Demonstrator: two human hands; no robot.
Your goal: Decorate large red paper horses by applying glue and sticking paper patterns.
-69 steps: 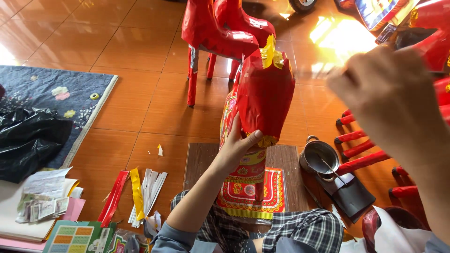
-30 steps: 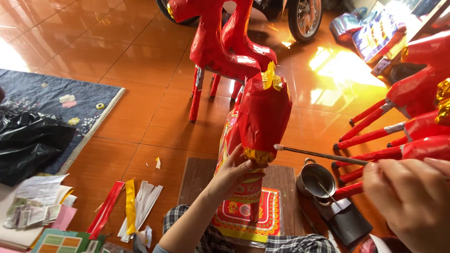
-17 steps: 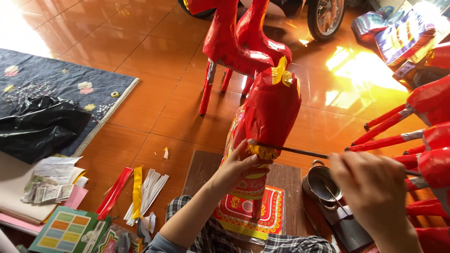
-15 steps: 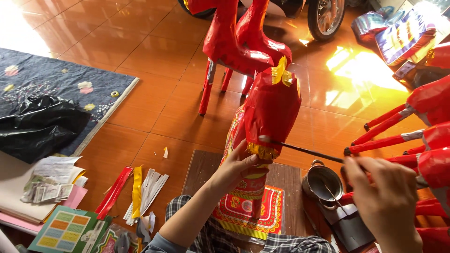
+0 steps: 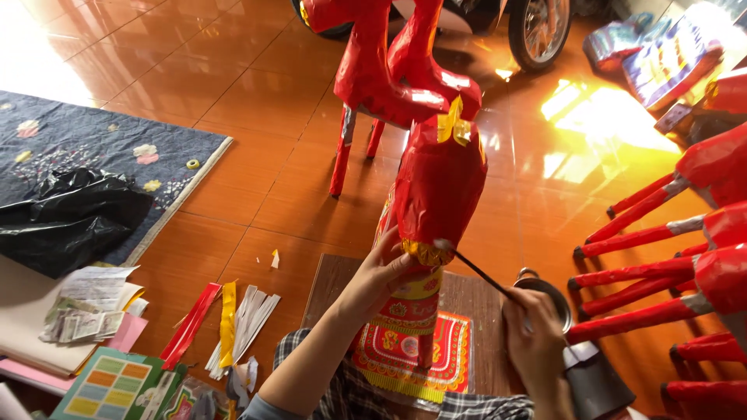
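Observation:
My left hand (image 5: 381, 274) grips a red paper horse figure (image 5: 438, 187) at its gold-trimmed lower edge and holds it upright over a small wooden table (image 5: 336, 280). Below the grip hangs a patterned red and yellow paper part (image 5: 405, 327). My right hand (image 5: 533, 334) holds a thin brush (image 5: 475, 268) whose tip touches the gold band on the figure. A small metal bowl (image 5: 548, 299) sits right beside my right hand.
Two finished red paper horses (image 5: 373, 74) stand on the orange tiled floor behind. More red horses (image 5: 685, 233) lie at the right. Paper strips (image 5: 226, 323) and printed sheets (image 5: 89, 311) lie at the left. A black plastic bag (image 5: 66, 218) rests on a dark mat (image 5: 70, 144). A wheel (image 5: 537, 31) is at the top.
My right hand came down from the upper right, dropped low near the metal bowl, and brought the brush tip up to the gold band. My left hand kept hold of the figure.

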